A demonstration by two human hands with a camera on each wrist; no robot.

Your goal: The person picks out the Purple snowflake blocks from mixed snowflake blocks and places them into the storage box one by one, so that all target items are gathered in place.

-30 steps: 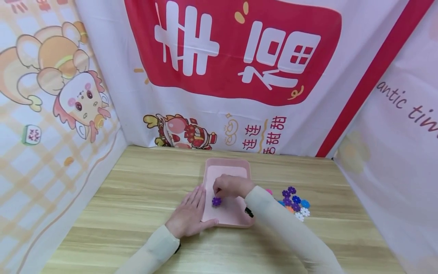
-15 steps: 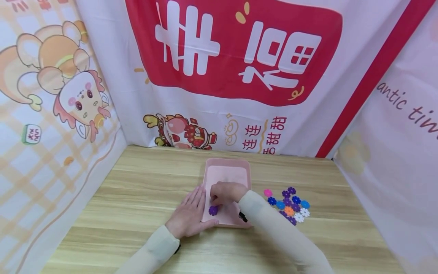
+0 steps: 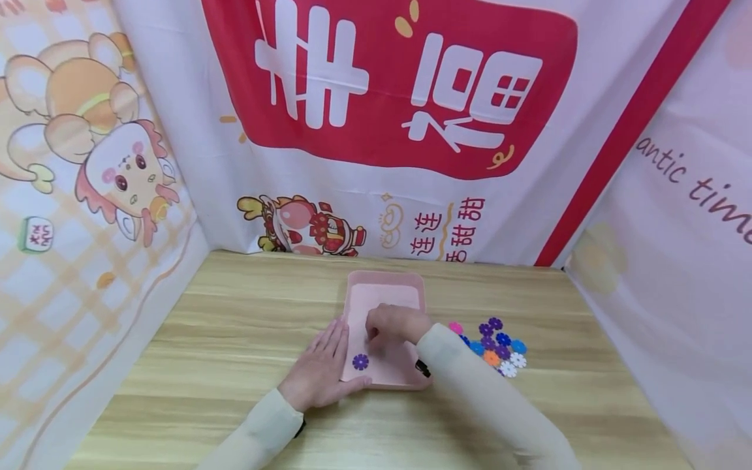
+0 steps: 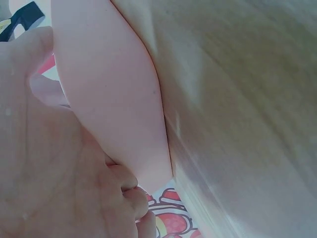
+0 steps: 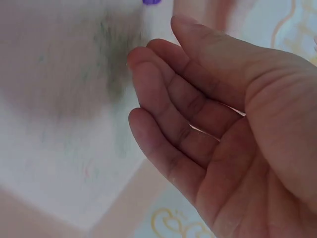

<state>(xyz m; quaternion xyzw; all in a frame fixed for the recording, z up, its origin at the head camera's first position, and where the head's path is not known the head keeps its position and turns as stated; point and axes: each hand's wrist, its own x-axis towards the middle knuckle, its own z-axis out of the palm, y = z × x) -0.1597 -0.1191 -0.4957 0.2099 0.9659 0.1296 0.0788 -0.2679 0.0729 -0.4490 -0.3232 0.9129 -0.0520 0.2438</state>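
A purple flower-shaped plastic disc [image 3: 360, 361] lies flat in the near left part of a shallow pink tray [image 3: 384, 277]. Over the tray hovers my right hand [image 3: 395, 324], just beyond the disc. The right wrist view shows this hand [image 5: 208, 124] with relaxed, slightly bent fingers and nothing in them; a sliver of the purple disc [image 5: 151, 1] shows at the top edge. My left hand [image 3: 315, 373] rests against the tray's left side, its fingers nearly straight and the thumb by the near left corner. In the left wrist view that hand [image 4: 59, 148] touches the tray's outer wall [image 4: 114, 94].
Right of the tray, several loose flower discs in purple, blue, white, pink and an orange one [image 3: 491, 357] lie on the wooden table [image 3: 252, 307]. My right forearm [image 3: 493, 398] partly hides them. Printed cloth [image 3: 405, 215] hangs behind the table and at both sides.
The right hand set the purple disc down at the tray's near left, let go and moved slightly away from it. The left hand kept its place by the tray. The head view shifted slightly.
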